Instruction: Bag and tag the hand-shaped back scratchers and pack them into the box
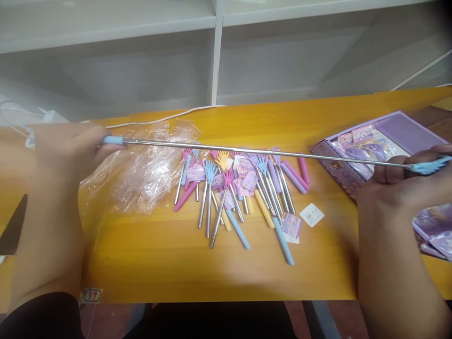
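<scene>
A telescopic back scratcher (226,149) stretches between my two hands, its thin metal rod drawn out long above the table. My left hand (79,143) is wrapped around its light blue handle. At the other end, my right hand (395,176) grips the rod close to the blue hand-shaped head (429,165). Beneath the rod lies a pile of collapsed back scratchers (211,172) in blue, pink, yellow and purple, with small printed tags (250,181) among them. A purple card (292,226) and a white barcode tag (311,215) rest at the pile's right.
Crumpled clear plastic bags (144,174) lie left of the pile. On the right stands an open purple box (402,125) with packaged items inside, and more packages (436,230) sit nearer. A white cable (169,116) runs along the back, below a white shelf (215,61).
</scene>
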{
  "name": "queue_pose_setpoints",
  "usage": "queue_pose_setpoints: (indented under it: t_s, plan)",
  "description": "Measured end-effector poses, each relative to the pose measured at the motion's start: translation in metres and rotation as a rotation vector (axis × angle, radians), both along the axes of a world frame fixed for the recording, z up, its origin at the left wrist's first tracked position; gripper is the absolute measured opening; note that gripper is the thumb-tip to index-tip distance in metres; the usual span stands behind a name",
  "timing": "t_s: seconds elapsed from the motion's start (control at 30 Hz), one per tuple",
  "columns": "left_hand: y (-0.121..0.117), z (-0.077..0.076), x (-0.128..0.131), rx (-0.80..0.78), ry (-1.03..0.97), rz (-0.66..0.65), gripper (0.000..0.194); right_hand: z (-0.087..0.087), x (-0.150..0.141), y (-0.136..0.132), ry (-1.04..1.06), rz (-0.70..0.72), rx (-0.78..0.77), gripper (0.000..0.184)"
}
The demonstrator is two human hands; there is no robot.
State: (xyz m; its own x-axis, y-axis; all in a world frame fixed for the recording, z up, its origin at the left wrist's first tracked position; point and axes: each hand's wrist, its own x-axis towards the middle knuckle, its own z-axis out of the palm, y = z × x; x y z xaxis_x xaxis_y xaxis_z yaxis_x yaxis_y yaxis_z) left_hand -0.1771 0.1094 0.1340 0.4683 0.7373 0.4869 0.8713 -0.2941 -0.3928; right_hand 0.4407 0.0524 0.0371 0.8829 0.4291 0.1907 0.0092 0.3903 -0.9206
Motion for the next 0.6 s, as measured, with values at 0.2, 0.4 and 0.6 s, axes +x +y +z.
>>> queue_pose_setpoints:
  t_s: [0.2,0.4,0.6]
  plan:
    - [-0.009,0.006,0.006,0.151,0.013,-0.163,0.076,-0.013,-0.01,0.0,-0.12,0.06,0.135,0.031]
    - [-0.017,0.002,0.031,0.181,0.042,-0.405,0.056,-0.018,-0.023,-0.004,-0.191,0.176,0.095,0.013]
    - [-0.028,-0.005,0.054,0.104,0.022,-0.393,0.051,-0.015,-0.035,-0.004,-0.212,0.157,0.055,0.023]
